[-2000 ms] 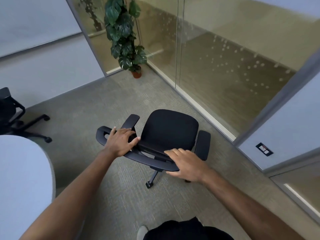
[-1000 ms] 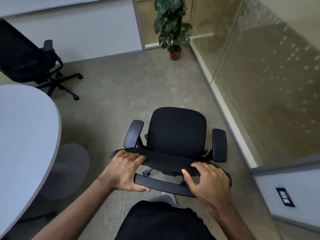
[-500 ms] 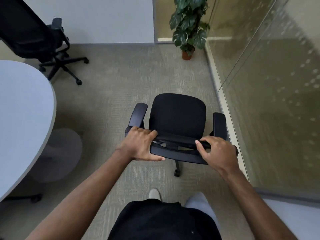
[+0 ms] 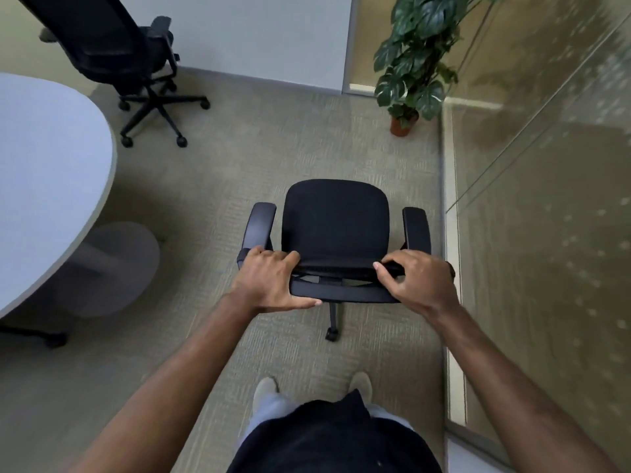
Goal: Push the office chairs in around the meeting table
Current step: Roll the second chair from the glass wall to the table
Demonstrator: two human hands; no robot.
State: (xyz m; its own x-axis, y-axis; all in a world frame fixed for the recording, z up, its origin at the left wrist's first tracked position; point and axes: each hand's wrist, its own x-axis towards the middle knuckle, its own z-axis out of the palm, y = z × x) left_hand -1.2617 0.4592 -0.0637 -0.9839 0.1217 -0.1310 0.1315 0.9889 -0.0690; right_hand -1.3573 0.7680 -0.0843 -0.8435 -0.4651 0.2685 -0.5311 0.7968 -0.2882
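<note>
A black office chair (image 4: 336, 218) with two armrests stands on the carpet right in front of me, seen from above and behind. My left hand (image 4: 269, 279) grips the left end of its backrest top, and my right hand (image 4: 415, 281) grips the right end. The white meeting table (image 4: 44, 186) curves along the left side, about a chair's width away from this chair. A second black office chair (image 4: 126, 52) stands at the far left beyond the table's end, pulled back from it.
A glass wall (image 4: 539, 233) runs close along the right of the chair. A potted plant (image 4: 415, 59) stands in the far corner. The table's grey round base (image 4: 116, 268) sits under its edge. Open carpet lies between chair and table.
The chair and my view have swung round so the table and second chair now show on the left. Both hands stayed on the backrest, and the chair now faces straight away from me.
</note>
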